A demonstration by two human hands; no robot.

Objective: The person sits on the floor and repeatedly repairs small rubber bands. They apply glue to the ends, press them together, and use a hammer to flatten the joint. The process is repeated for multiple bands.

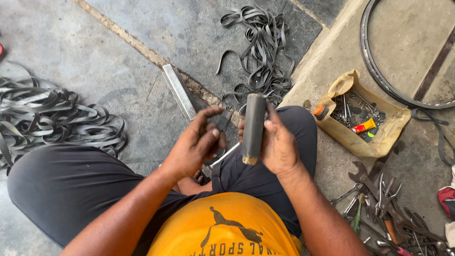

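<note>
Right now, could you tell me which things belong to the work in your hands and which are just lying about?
In hand:
right hand grips a dark cylinder
left hand holds a small dark piece

Lying about:
rubber strips
metal bar
bag of small parts
wrenches
tyre

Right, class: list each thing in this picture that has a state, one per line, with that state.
right hand: gripping dark cylinder, held upright
left hand: closed on small dark part
cloth tool bag: open
rubber strips: tangled, heaped
bicycle rim: lying flat
spanners: scattered
</note>
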